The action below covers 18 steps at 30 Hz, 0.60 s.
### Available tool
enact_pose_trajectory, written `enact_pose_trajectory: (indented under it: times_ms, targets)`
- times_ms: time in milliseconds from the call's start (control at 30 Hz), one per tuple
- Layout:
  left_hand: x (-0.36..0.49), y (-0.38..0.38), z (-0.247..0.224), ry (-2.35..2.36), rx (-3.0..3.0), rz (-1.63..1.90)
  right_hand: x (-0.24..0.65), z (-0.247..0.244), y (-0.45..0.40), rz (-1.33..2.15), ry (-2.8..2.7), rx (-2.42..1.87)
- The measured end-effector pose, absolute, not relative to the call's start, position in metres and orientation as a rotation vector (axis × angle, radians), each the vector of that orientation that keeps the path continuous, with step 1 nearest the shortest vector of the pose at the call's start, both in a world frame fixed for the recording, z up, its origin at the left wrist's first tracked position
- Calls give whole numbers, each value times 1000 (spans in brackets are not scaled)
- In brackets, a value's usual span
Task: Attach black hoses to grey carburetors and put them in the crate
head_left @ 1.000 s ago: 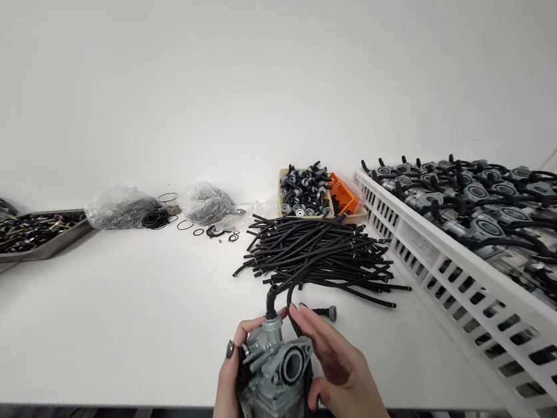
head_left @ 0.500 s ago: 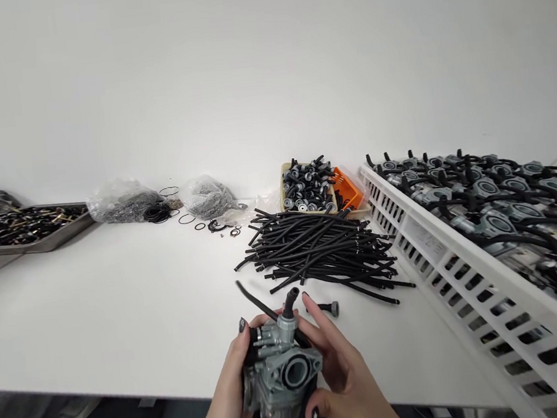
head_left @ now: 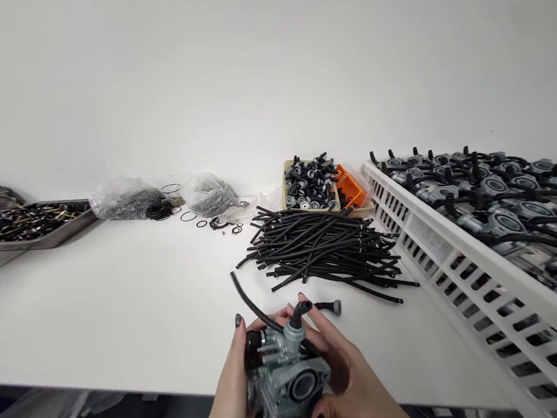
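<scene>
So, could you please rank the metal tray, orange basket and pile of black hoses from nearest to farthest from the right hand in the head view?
1. Pile of black hoses: ahead of the right hand.
2. Orange basket: behind the hoses.
3. Metal tray: far left.

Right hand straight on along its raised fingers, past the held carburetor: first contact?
Likely the near edge of the black hose pile, ahead of the right hand; depth is unclear.

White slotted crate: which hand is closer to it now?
Right. The right hand grips the gray metal part on the side toward the white slotted crate, apart from it; the left hand is on the part's opposite side, farther away.
</scene>
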<state>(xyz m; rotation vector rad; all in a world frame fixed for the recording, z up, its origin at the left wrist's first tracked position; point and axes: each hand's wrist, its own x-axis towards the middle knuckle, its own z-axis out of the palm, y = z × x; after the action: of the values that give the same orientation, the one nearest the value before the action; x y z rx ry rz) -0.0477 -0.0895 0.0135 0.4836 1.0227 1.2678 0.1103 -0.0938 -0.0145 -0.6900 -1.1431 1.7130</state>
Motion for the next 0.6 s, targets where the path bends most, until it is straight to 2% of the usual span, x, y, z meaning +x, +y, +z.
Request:
enact_pose_trajectory:
  times_ms: [600]
  targets:
    - [-50, -87, 20, 940, 492, 1243, 107, -10, -96, 1810, -1032, -625]
